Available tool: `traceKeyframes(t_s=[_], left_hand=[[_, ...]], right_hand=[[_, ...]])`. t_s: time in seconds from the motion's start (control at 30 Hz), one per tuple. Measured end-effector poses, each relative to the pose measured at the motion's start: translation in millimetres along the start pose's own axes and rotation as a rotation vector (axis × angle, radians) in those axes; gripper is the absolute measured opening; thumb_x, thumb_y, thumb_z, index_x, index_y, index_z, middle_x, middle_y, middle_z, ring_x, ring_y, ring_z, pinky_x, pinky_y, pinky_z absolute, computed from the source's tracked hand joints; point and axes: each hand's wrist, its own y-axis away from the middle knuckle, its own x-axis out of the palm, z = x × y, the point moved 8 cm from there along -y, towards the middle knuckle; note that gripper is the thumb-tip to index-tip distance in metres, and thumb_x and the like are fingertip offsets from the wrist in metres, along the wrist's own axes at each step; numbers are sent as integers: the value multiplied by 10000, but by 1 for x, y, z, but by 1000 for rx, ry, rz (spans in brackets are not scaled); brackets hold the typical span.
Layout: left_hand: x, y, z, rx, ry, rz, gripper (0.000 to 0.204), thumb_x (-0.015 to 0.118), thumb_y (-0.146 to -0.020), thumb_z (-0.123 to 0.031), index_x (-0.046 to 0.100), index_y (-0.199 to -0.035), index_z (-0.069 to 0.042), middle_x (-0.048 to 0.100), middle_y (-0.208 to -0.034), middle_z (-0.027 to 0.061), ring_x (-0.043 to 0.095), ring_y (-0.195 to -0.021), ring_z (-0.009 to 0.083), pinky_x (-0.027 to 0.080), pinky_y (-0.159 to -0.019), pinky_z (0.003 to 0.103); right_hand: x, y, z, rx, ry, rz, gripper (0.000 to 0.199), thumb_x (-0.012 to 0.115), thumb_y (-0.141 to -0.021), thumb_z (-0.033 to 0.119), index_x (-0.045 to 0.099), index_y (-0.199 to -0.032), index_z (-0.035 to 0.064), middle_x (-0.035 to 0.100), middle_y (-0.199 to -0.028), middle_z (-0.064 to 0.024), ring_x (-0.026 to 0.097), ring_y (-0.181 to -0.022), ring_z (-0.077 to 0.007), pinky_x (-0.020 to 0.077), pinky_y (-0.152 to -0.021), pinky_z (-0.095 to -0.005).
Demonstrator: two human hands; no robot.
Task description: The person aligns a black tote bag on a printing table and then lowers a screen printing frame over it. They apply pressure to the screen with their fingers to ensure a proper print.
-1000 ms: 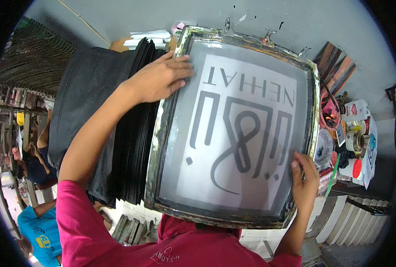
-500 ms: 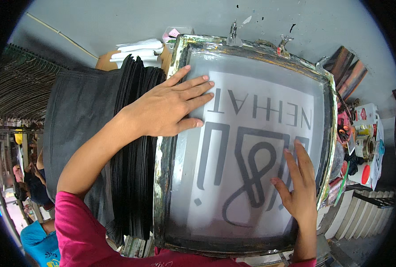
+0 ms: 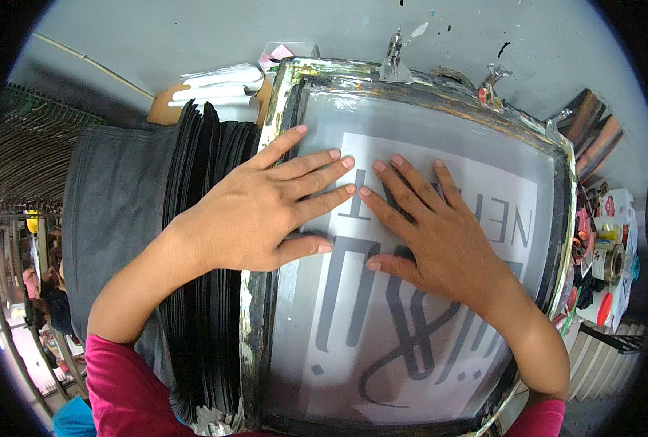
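The left hand (image 3: 266, 207) lies flat and palm down, fingers spread wide and pointing toward the right, its palm over the left rail of a printing screen frame (image 3: 255, 320) and its fingertips reaching onto the pale mesh (image 3: 338, 342); it grips nothing. The right hand (image 3: 429, 229) is pressed flat on the mesh just beside it, fingers fanned and pointing up and to the left, thumb stretched toward the left thumb, so that the fingertips of the two hands nearly meet near the middle of the screen; it too holds nothing. Both forearms come up from the lower edge in magenta sleeves (image 3: 124, 390). Under the hands the mesh carries a white rectangular sheet with dark grey lettering and curved strokes (image 3: 404, 342), partly covered by the right hand. The frame is metal, worn and smeared with old ink, and two clamps (image 3: 394, 54) stand at its far rail. To the left of the frame, touching it, a thick stack of black sheets stands on edge (image 3: 207, 240), and beyond that lies dark grey cloth (image 3: 113, 204). A grey wall (image 3: 193, 36) flecked with paint rises behind. At the right sits a cluttered shelf of tins and small containers (image 3: 608, 247).
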Motion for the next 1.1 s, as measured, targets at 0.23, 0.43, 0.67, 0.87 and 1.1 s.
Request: traceKeyframes(t_s=[0.23, 0.43, 0.67, 0.87, 1.1], left_hand=[[-3, -1, 0, -40, 55, 41, 669, 661, -917, -448, 528, -1498, -144, 443, -1597, 82, 411, -1478, 238, 163, -1275, 539], [-2, -3, 6, -42, 79, 62, 601, 667, -918, -348, 557, -1478, -159, 460, -1590, 58, 397, -1490, 214, 161, -1280, 533], [0, -5, 8, -26, 96, 2, 500, 674, -905, -269, 644, -1390, -153, 506, -1557, 46, 452, -1455, 209, 188, -1280, 526], [5, -2, 8, -27, 47, -18, 496, 679, -901, -266, 647, -1383, -154, 529, -1538, 26, 478, -1435, 201, 193, -1282, 524], [3, -4, 7, -41, 52, 15, 499, 670, -909, -264, 637, -1393, -147, 521, -1544, 11, 454, -1451, 200, 185, -1286, 525]], right_hand=[[3, 0, 0, 31, -54, 55, 786, 563, -949, 606, 428, -1539, 105, 369, -1610, -162, 265, -1533, -344, 162, -1230, -626], [8, -1, -5, 45, -88, 125, 815, 599, -933, 598, 385, -1575, 144, 313, -1652, -144, 223, -1555, -341, 119, -1249, -600], [6, -1, -11, 53, -90, 173, 802, 592, -927, 609, 398, -1573, 175, 308, -1662, -124, 216, -1562, -326, 109, -1258, -583], [12, -1, -12, 55, -93, 185, 822, 546, -911, 666, 400, -1574, 203, 307, -1664, -113, 213, -1564, -320, 110, -1261, -584], [9, -2, -11, 64, -82, 173, 800, 517, -917, 676, 423, -1562, 213, 313, -1662, -106, 229, -1558, -321, 121, -1259, -592]])
